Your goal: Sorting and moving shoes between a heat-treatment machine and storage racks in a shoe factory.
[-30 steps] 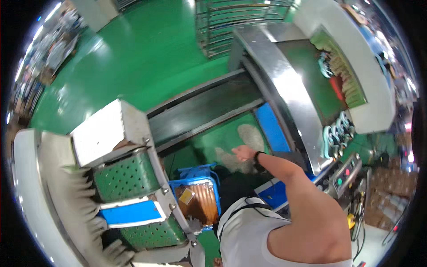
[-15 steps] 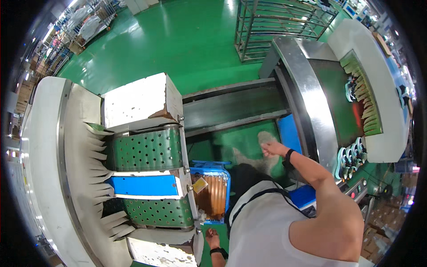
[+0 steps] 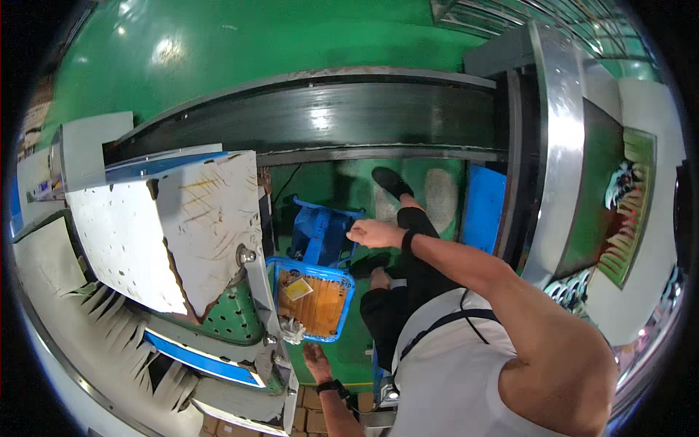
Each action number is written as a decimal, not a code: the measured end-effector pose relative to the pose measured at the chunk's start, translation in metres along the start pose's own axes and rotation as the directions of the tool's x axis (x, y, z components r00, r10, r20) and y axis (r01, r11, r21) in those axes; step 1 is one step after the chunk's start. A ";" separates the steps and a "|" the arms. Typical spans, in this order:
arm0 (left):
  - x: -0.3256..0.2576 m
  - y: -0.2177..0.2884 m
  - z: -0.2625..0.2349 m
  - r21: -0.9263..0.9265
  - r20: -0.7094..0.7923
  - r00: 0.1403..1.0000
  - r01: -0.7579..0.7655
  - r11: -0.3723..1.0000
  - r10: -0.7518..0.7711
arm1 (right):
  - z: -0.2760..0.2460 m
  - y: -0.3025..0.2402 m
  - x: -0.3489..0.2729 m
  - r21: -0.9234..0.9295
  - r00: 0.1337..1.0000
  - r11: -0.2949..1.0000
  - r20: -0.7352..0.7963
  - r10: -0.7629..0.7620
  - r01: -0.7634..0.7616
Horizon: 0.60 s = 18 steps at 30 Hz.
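My right hand (image 3: 376, 234) hangs in the air over the floor, its fingers curled in with nothing visible in them. Close by stands a blue frame (image 3: 318, 231), possibly a second stool. My left hand (image 3: 317, 364) is low beside the machine, fingers stretched out and nothing in it. The nearest thing to it is a blue-rimmed stool (image 3: 352, 309) with a wooden slatted seat. A yellow and white card (image 3: 298, 289) lies on that seat. At the stool's near left corner is a crumpled whitish bundle (image 3: 292, 330), perhaps cloth or gloves.
On the left is a white machine housing (image 3: 211, 218) with chipped paint, green perforated belts (image 3: 234, 320) and hanging flaps (image 3: 120, 328). A dark conveyor (image 3: 313, 109) crosses ahead. On the right, a metal-edged machine (image 3: 562, 146) carries shoes (image 3: 620, 186). A metal rack (image 3: 466, 16) stands beyond.
My view has turned and shifted left toward the conveyor and the perforated-belt machine. My right hand has moved left, nearer the stool; my left hand is still beside the machine.
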<state>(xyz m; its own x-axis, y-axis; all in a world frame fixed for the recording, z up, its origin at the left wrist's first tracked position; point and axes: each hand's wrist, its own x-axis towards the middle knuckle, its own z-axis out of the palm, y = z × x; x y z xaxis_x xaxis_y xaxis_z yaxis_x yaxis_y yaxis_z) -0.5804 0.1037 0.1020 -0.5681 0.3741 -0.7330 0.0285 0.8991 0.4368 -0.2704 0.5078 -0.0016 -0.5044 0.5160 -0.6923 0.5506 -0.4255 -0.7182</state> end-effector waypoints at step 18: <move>0.089 -0.113 -0.006 -0.374 -0.262 0.783 0.457 0.807 -0.565 | 0.133 0.093 0.096 0.190 0.948 0.965 0.295 0.119 -0.180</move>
<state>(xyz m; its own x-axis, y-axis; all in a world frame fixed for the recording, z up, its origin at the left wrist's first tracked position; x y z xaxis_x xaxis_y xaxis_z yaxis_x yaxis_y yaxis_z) -0.6391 0.0339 -0.0094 -0.6760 -0.2745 -0.6839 -0.5443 0.8116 0.2123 -0.3557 0.4187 -0.1440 -0.6091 0.2191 -0.7622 0.4955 -0.6453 -0.5814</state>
